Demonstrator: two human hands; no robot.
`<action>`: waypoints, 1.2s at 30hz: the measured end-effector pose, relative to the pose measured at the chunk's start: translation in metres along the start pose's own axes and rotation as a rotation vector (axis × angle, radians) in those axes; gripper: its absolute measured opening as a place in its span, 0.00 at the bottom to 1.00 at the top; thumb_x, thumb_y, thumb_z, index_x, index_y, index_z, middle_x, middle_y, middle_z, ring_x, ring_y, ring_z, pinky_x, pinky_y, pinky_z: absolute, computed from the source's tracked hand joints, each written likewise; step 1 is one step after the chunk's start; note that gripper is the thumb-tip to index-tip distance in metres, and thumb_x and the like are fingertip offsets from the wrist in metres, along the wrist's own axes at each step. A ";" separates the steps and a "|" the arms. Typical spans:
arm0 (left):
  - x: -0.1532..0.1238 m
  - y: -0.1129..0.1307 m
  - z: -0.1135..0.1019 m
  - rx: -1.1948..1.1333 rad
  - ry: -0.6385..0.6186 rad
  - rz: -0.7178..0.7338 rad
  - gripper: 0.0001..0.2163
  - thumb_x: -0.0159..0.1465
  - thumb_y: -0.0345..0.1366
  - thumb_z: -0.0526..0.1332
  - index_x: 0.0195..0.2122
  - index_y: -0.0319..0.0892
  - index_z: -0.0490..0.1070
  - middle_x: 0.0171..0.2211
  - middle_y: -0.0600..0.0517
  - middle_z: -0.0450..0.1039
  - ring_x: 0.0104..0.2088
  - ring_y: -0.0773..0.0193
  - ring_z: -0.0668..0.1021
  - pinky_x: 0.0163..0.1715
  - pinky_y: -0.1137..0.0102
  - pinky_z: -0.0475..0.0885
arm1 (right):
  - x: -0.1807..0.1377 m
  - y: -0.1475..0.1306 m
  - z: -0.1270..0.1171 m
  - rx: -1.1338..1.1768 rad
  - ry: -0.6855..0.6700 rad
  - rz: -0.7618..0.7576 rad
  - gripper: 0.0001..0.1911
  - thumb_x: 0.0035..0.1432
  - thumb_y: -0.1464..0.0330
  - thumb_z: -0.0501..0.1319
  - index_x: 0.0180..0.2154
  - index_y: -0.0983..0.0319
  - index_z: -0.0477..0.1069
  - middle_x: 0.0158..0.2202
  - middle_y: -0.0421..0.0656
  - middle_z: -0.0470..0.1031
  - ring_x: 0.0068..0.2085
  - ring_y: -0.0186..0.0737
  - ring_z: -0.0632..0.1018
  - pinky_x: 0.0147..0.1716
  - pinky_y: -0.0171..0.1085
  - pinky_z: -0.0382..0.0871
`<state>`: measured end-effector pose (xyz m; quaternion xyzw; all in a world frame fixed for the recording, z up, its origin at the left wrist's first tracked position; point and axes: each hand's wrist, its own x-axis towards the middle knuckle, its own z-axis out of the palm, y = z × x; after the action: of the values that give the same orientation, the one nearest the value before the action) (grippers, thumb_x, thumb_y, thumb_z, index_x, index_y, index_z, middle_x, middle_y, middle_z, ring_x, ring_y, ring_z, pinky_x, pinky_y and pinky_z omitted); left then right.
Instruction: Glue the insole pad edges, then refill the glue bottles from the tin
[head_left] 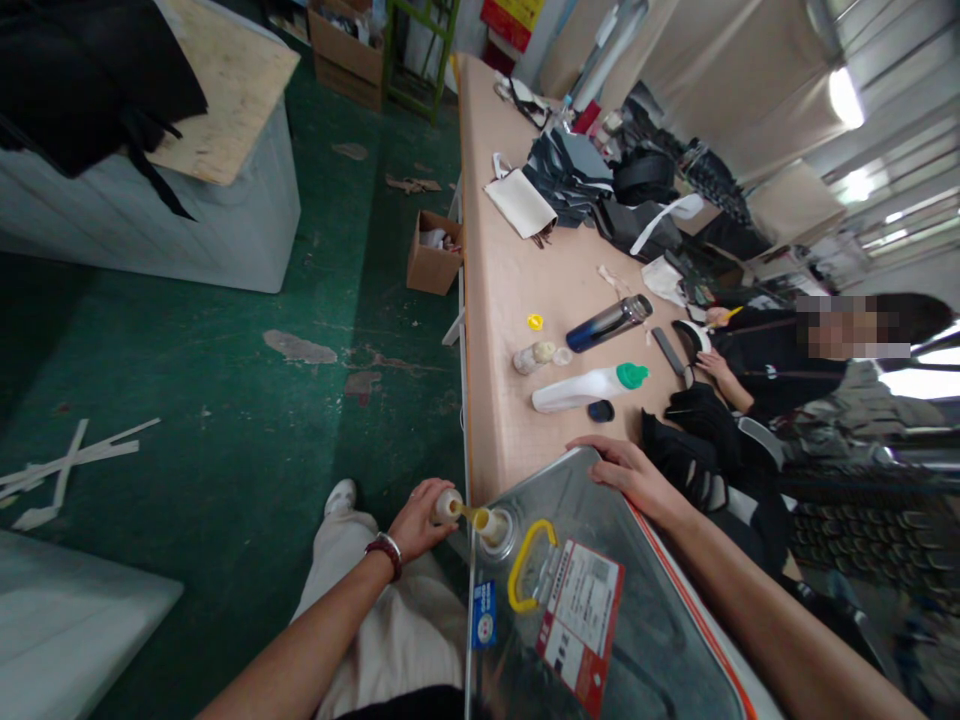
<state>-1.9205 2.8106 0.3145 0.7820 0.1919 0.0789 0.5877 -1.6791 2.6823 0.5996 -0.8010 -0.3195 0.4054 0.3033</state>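
Note:
My left hand [418,522] is closed around a small whitish bottle [445,502], its mouth facing the can's spout. A large square metal can [645,590] lies tilted at the table's near end, its top towards me. My right hand [634,475] grips the can's far upper edge, fingers bent over the rim. From the can's pale spout [490,526] a thin yellowish stream runs into the bottle's mouth. Beside the spout are a yellow carrying handle [513,585] and a red-and-white label [581,620]. The bottle's lower part is hidden by my fingers.
Past the can stand a white bottle with a green cap [581,388], a dark flask [609,322], a small glue-smeared jar [532,358] and a yellow cap [535,322]. A co-worker [787,350] sits at right. A cardboard box [435,255] stands beside the table.

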 end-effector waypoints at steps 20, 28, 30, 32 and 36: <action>0.001 0.002 -0.001 -0.036 0.022 -0.019 0.27 0.50 0.34 0.68 0.51 0.45 0.66 0.52 0.45 0.66 0.56 0.52 0.68 0.59 0.55 0.62 | 0.000 -0.002 0.000 -0.025 0.004 0.002 0.19 0.48 0.67 0.58 0.44 0.64 0.71 0.30 0.40 0.70 0.31 0.41 0.69 0.29 0.36 0.60; 0.000 0.001 0.000 -0.039 0.017 -0.005 0.26 0.51 0.35 0.68 0.51 0.44 0.65 0.52 0.45 0.66 0.55 0.52 0.68 0.59 0.55 0.62 | 0.000 0.000 0.002 0.010 -0.009 0.003 0.20 0.48 0.67 0.59 0.44 0.65 0.71 0.31 0.41 0.71 0.32 0.41 0.70 0.30 0.36 0.61; 0.000 0.001 0.000 -0.041 0.016 -0.002 0.26 0.51 0.35 0.67 0.51 0.45 0.65 0.52 0.45 0.66 0.55 0.52 0.68 0.59 0.54 0.62 | 0.000 0.000 0.002 0.004 -0.007 0.001 0.20 0.48 0.66 0.59 0.45 0.65 0.71 0.31 0.41 0.71 0.32 0.41 0.69 0.28 0.35 0.61; 0.000 0.000 0.001 -0.042 0.017 0.002 0.26 0.51 0.34 0.68 0.52 0.45 0.65 0.52 0.46 0.66 0.55 0.52 0.67 0.59 0.54 0.62 | -0.001 0.000 0.002 -0.006 -0.003 0.002 0.20 0.48 0.66 0.58 0.44 0.65 0.71 0.31 0.41 0.71 0.31 0.41 0.69 0.28 0.35 0.60; 0.000 0.000 0.002 -0.042 0.021 0.006 0.26 0.51 0.35 0.68 0.51 0.45 0.65 0.52 0.46 0.66 0.55 0.52 0.67 0.59 0.54 0.62 | -0.001 -0.002 0.002 -0.009 -0.002 0.010 0.20 0.47 0.66 0.59 0.45 0.64 0.71 0.31 0.41 0.71 0.32 0.42 0.70 0.29 0.36 0.61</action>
<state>-1.9198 2.8092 0.3138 0.7692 0.1939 0.0928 0.6017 -1.6817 2.6835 0.6003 -0.8037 -0.3175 0.4061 0.2972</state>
